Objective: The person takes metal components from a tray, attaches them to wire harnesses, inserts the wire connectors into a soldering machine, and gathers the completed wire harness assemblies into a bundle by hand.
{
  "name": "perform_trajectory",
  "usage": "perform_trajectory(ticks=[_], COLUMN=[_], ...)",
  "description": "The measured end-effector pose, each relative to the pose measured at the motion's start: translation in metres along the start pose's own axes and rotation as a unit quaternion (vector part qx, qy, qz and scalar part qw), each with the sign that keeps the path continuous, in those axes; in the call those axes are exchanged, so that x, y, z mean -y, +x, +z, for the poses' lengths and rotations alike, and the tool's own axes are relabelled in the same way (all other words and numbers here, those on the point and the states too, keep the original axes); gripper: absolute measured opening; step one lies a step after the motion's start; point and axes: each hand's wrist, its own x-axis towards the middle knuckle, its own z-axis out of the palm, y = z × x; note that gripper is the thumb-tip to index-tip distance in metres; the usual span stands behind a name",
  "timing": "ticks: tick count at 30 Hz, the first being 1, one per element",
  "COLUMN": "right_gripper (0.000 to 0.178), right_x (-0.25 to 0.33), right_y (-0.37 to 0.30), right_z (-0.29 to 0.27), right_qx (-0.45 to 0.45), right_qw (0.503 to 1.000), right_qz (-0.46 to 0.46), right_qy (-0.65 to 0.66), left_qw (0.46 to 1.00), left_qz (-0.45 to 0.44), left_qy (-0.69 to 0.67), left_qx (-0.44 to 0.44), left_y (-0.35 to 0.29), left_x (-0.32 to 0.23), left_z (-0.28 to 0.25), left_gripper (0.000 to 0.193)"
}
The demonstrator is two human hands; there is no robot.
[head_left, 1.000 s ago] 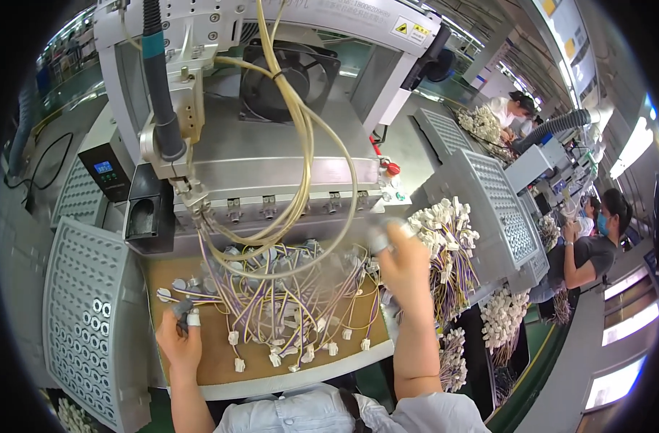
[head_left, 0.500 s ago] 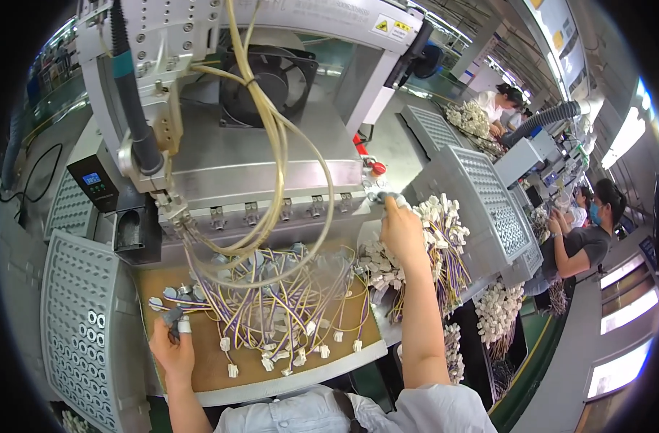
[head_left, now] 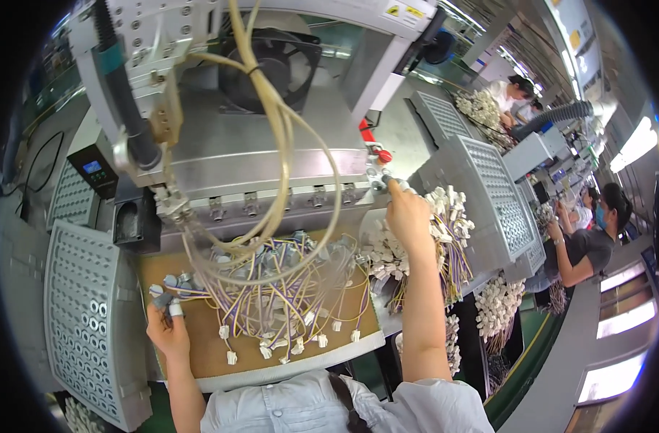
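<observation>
My left hand (head_left: 168, 333) is at the left edge of a brown board (head_left: 199, 366), grey and white covers on its fingertips. Its fingers are drawn together beside small round grey motor-like parts (head_left: 172, 280) with wires; whether one is in them is hidden. A tangle of purple, yellow and white wires (head_left: 279, 296) with white connectors (head_left: 231, 357) covers the board's middle. My right hand (head_left: 410, 220) reaches to the right end of a metal rail (head_left: 286, 206). Its covered fingertips are closed at small shiny round parts (head_left: 376, 178); what they pinch cannot be made out.
A machine head with pale tubes (head_left: 275, 130) hangs over the rail. Grey dimpled trays (head_left: 84, 310) stand left, and more trays (head_left: 499, 191) right. Bundles of white connectors (head_left: 448, 216) lie beside my right forearm. A red knob (head_left: 383, 156) is behind the rail's end. Other people (head_left: 585, 245) work at far right.
My left hand has moved slightly up and left, nearer the round grey parts. My right hand stays at the rail's end, a little higher. The whole view has shifted slightly.
</observation>
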Motion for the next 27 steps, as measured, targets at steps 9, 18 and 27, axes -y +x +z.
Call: perform_trajectory(ticks=[9, 18, 27], right_gripper=[0.043, 0.042, 0.021], right_x=[-0.015, -0.033, -0.039], right_y=[0.017, -0.005, -0.011], right_z=[0.002, 0.011, 0.015], right_qx=[0.017, -0.035, 0.024], right_qw=[0.995, 0.981, 0.968], right_qz=[-0.034, -0.015, 0.116], right_qy=[0.097, 0.191, 0.222], left_qw=[0.996, 0.992, 0.991], left_qz=[0.009, 0.081, 0.082], left_qy=[0.085, 0.098, 0.092], left_qx=[0.003, 0.016, 0.047], left_y=[0.005, 0.016, 0.014], left_x=[-0.001, -0.02, -0.015], left_z=[-0.007, -0.011, -0.009], left_gripper=[0.017, 0.016, 0.017])
